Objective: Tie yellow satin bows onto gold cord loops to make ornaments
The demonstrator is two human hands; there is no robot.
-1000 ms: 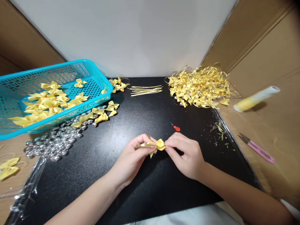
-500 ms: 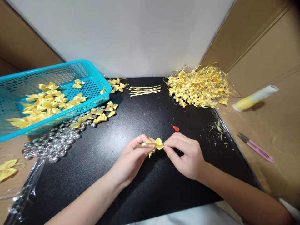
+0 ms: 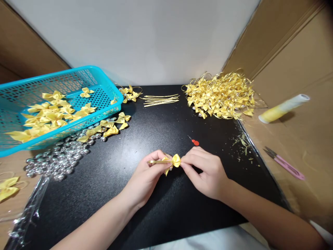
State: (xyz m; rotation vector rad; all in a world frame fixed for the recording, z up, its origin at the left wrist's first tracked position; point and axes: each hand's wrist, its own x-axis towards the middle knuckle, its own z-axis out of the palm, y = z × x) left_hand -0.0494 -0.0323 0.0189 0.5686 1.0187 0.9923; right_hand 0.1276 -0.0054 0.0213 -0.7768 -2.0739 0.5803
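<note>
Between both hands, over the front of the black table (image 3: 145,128), is a yellow ribbon bow (image 3: 176,160) with a gold cord loop lying across the left fingers. My left hand (image 3: 148,173) pinches the bow's left part between thumb and fingers. A small silver bead shows just under those fingertips. My right hand (image 3: 206,170) is closed, thumb and index fingertip pinching the right edge of the bow. A red needle threader (image 3: 195,142) lies on the table just beyond my right hand.
At left stands a blue basket (image 3: 118,104) of yellow bows, with silver beads (image 3: 62,158) before it. Gold cord strips (image 3: 161,100) lie at the back, beside a heap of corded bows (image 3: 221,95). Pink thread snips (image 3: 284,164) and a yellow-white roll (image 3: 283,108) lie at right.
The bow has turned slightly in the fingers, and the gold cord loop now lies flatter and reaches further left. Both hands keep their pinch in nearly the same place.
</note>
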